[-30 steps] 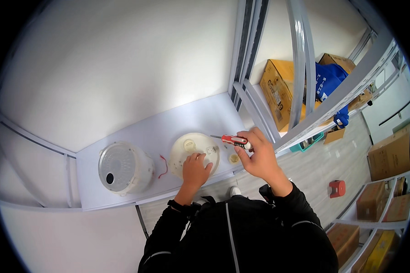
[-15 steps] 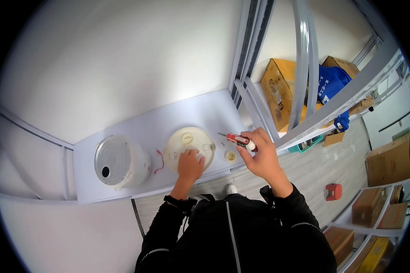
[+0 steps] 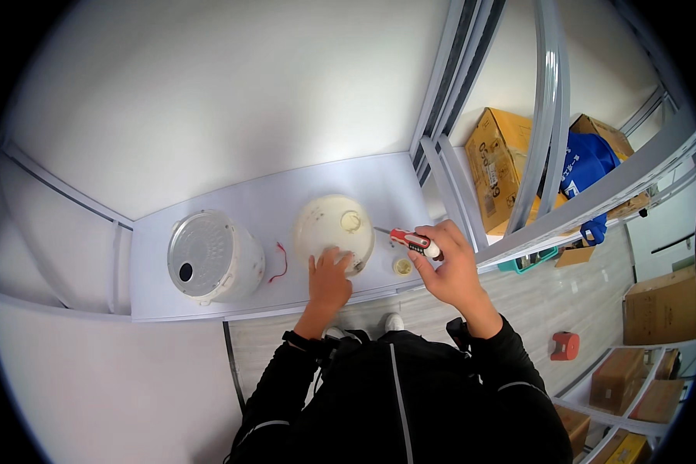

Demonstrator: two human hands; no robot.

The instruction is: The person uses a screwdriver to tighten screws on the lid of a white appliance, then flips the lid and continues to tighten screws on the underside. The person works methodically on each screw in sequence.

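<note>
My right hand [image 3: 450,267] grips a red, white and black screwdriver [image 3: 414,241], its shaft pointing left toward the rim of a round cream-coloured cover [image 3: 325,224]. My left hand [image 3: 329,282] lies on the near part of that cover, fingers apart. A raised round cap [image 3: 351,221] sits on the cover's upper right. A small round yellowish piece [image 3: 402,267] lies on the bench below the screwdriver. To the left, a white drum-shaped appliance body [image 3: 240,251] is tipped, showing a perforated metal end with a dark hole. A red wire [image 3: 279,263] lies between body and cover.
The pale bench [image 3: 247,185] runs along a white wall. A grey metal frame [image 3: 433,166] stands at its right end. Beyond are a yellow carton [image 3: 493,166], a blue bag [image 3: 586,162], a teal bin [image 3: 535,261] and a red stool [image 3: 564,346] on the floor.
The cover has turned clockwise under my left hand, its raised cap going from the top to the upper right. The screwdriver stays in my right hand. The whole view has shifted slightly.
</note>
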